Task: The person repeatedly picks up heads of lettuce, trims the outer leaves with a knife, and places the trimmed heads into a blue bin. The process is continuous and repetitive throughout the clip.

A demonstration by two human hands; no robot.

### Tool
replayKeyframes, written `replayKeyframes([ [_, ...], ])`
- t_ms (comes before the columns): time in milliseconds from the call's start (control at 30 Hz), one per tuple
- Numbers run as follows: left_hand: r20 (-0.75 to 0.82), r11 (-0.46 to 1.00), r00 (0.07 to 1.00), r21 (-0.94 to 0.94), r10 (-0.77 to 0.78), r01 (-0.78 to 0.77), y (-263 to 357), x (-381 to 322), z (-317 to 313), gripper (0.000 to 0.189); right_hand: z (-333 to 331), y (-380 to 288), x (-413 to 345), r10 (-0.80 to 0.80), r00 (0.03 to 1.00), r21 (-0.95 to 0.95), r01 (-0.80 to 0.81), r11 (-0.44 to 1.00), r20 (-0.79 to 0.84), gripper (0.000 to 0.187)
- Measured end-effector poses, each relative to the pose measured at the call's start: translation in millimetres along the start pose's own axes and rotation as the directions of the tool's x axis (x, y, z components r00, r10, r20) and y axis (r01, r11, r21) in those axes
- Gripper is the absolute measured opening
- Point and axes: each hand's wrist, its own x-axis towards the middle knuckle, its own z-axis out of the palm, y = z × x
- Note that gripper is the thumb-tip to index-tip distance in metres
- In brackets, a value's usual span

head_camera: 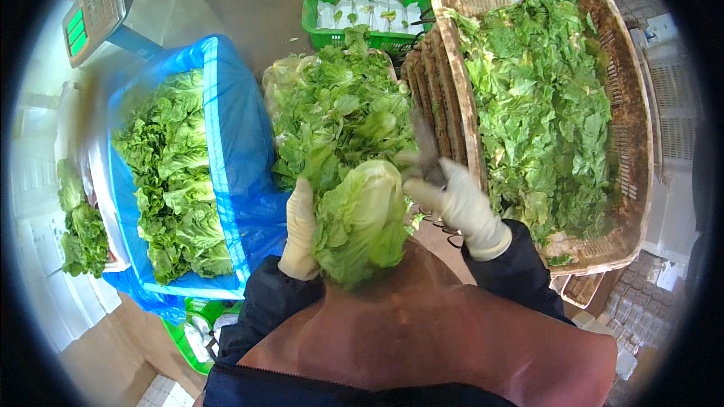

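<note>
In front of my apron, a head of leafy lettuce (367, 215) has its pale rib side facing up. My left hand (301, 232), in a cream glove, grips it from the left side. My right hand (461, 206), gloved alike, is just right of the lettuce and holds a blurred grey blade, apparently a knife (428, 144). Motion blur hides the exact grip and whether the blade touches the leaves. Directly beyond lies a heap of loose lettuce leaves (345, 102), its container mostly covered.
Lettuce heads fill a blue-lined crate (212, 124) at left, below a digital scale (93, 17). A dirt-stained plastic basket (630, 124) at right holds loose leaves. Behind the heap, a green crate (317, 39) contains white packets (362, 8). A coiled cord (449, 234) hangs near my right wrist.
</note>
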Motion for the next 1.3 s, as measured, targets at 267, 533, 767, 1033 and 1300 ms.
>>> replayKeyframes([
  [267, -0.119, 0.921, 0.957, 0.324, 0.264, -0.214, 2, 12, -59, 0.041, -42, -29, 22, -0.213, 0.972, -0.529, 0.231, 0.817, 0.096, 0.04],
  [533, -0.336, 0.965, 0.911, 0.18, 0.24, -0.188, -4, 22, -62, 0.081, 6, -6, 20, -0.243, 0.964, -0.293, 0.264, 0.919, 0.109, 0.081],
  [767, 0.259, -0.04, 0.655, 0.943, 0.71, -0.33, 19, -22, -42, 0.103, 26, -18, 34, -0.642, 0.74, -0.728, 0.55, 0.409, 0.198, 0.085],
  [1033, -0.23, 0.725, 0.708, 0.417, 0.668, -0.548, 1, -62, -97, 0.117, 128, -57, 46, -0.025, 0.864, -0.139, 0.11, 0.984, 0.502, 0.097],
  [1300, -0.435, 0.385, 0.093, 0.655, 0.896, -0.65, 84, -204, -160, 0.087, 355, -34, 47, -0.007, 0.655, -0.215, 0.258, 0.942, 0.756, 0.072],
])
